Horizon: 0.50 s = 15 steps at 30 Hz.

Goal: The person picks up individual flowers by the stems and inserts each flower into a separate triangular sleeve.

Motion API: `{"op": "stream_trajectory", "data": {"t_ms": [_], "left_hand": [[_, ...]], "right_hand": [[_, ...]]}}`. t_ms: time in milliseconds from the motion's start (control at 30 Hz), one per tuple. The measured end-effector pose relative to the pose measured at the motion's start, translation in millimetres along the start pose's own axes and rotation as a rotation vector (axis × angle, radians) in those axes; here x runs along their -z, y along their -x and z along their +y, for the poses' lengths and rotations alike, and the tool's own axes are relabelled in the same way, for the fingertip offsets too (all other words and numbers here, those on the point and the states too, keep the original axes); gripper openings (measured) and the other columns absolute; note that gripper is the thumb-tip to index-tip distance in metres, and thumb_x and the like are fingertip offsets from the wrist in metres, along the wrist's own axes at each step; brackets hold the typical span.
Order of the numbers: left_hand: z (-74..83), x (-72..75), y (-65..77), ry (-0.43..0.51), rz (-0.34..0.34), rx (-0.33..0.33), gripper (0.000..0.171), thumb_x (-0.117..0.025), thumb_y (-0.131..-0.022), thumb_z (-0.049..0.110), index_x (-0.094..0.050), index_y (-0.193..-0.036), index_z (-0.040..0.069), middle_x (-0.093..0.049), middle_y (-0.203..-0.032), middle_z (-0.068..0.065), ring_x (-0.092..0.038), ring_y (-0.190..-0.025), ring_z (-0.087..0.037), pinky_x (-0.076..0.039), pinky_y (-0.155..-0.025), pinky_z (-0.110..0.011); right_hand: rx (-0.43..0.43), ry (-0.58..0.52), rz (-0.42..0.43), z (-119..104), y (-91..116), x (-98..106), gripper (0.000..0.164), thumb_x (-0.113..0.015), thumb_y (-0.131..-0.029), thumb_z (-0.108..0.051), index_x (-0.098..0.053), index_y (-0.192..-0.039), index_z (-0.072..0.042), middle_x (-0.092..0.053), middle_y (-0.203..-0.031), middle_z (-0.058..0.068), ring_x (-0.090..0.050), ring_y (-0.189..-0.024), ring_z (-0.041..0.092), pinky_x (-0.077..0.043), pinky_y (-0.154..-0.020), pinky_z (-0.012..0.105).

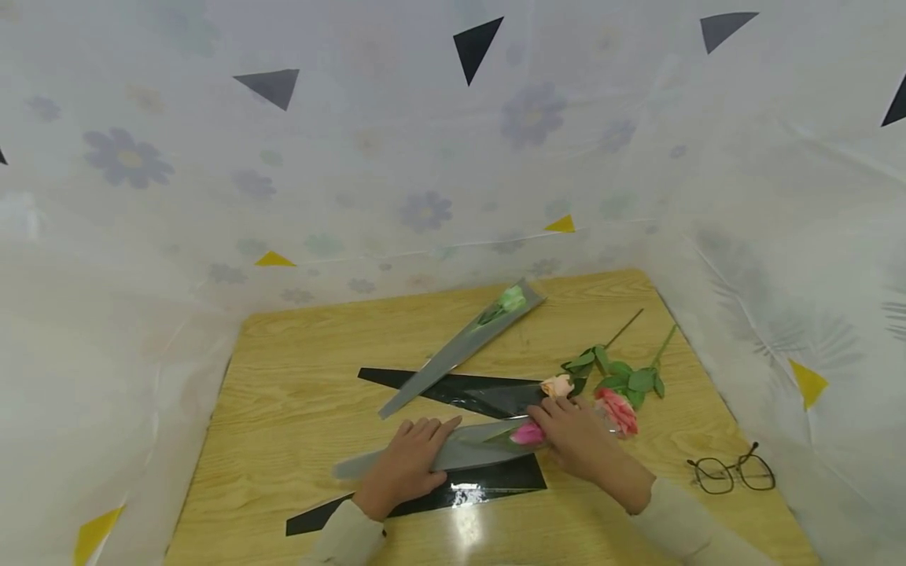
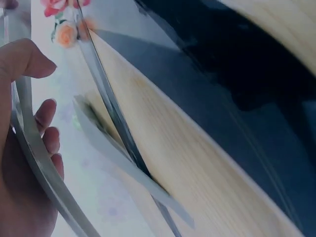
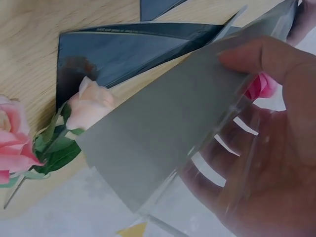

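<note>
A grey flower sleeve (image 1: pixel 470 452) with a clear front has a pink tulip (image 1: pixel 528 434) inside it. My left hand (image 1: pixel 406 465) grips the sleeve toward its narrow end, thumb on one side and fingers on the other. At the wide end my right hand (image 1: pixel 576 440) holds it too, with the thumb over the grey back (image 3: pixel 148 128) and the fingers seen through the clear film. In the right wrist view part of the tulip (image 3: pixel 260 86) shows beneath the thumb. The sleeve looks lifted above the table, over a black sleeve (image 1: pixel 488 477).
Beyond the hands lies another black sleeve (image 1: pixel 460 389), with a peach rose (image 1: pixel 557 386) at its wide end. A grey sleeve (image 1: pixel 453 350) holding a pale green tulip (image 1: pixel 512 299) crosses it. A pink rose (image 1: pixel 618 412) and eyeglasses (image 1: pixel 732 475) lie at the right of the wooden table (image 1: pixel 283 393).
</note>
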<state>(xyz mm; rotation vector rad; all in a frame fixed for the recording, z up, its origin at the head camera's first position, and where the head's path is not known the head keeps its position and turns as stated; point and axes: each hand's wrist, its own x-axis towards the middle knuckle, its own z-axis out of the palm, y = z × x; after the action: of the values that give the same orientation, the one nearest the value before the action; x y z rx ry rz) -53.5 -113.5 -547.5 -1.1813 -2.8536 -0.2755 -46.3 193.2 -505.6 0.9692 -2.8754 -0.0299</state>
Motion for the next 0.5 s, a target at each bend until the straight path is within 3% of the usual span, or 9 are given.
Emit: {"op": "stream_trajectory", "data": {"t_ms": [133,200,300,400,500], "left_hand": [[8.8,-1.8,-8.7,0.001,0.03,-0.001,0.084,-0.07,-0.075,0.038,-0.029,-0.145,0.017,-0.05,-0.112,0.003,-0.046,-0.096,-0.013,-0.034,-0.079,-0.033],[11.3,-4.3,-12.6,0.001,0.061,-0.002,0.084,-0.072,-0.075,0.038,-0.031,-0.144,0.016,-0.05,-0.114,0.002,-0.048,-0.099,-0.014,-0.035,-0.079,-0.034],[11.1,-7.1,-15.9,0.003,0.113,0.009,0.08,-0.074,-0.074,0.037,-0.036,-0.14,0.014,-0.051,-0.115,0.001,-0.049,-0.102,-0.015,-0.037,-0.079,-0.035],[6.3,-8.0,-15.3,0.009,0.157,0.039,0.075,-0.074,-0.072,0.036,-0.04,-0.135,0.013,-0.053,-0.115,-0.001,-0.05,-0.105,-0.017,-0.038,-0.08,-0.037],[-0.1,-6.4,-11.7,0.018,0.176,0.072,0.072,-0.074,-0.071,0.034,-0.043,-0.133,0.012,-0.054,-0.115,-0.002,-0.05,-0.105,-0.017,-0.038,-0.081,-0.039]], "right_hand": [[0.041,-0.001,0.054,-7,-6,3,0.055,-0.072,-0.071,-0.03,-0.055,-0.122,-0.016,-0.057,-0.1,0.001,-0.057,-0.091,0.023,-0.044,-0.077,0.043],[0.055,-0.021,0.078,-10,-9,6,0.061,-0.071,-0.069,-0.027,-0.054,-0.126,-0.015,-0.058,-0.104,0.001,-0.056,-0.095,0.023,-0.042,-0.082,0.045],[0.067,-0.059,0.106,-10,-9,14,0.068,-0.073,-0.07,-0.035,-0.051,-0.132,-0.016,-0.056,-0.116,0.003,-0.053,-0.105,0.024,-0.039,-0.089,0.048],[0.019,-0.146,0.17,-1,-7,25,0.068,-0.073,-0.074,-0.042,-0.051,-0.132,-0.014,-0.053,-0.125,0.006,-0.049,-0.112,0.028,-0.036,-0.092,0.052],[-0.124,-0.274,0.273,13,-1,36,0.051,-0.069,-0.082,-0.032,-0.056,-0.125,-0.009,-0.054,-0.121,0.01,-0.051,-0.109,0.027,-0.04,-0.088,0.048]]}}
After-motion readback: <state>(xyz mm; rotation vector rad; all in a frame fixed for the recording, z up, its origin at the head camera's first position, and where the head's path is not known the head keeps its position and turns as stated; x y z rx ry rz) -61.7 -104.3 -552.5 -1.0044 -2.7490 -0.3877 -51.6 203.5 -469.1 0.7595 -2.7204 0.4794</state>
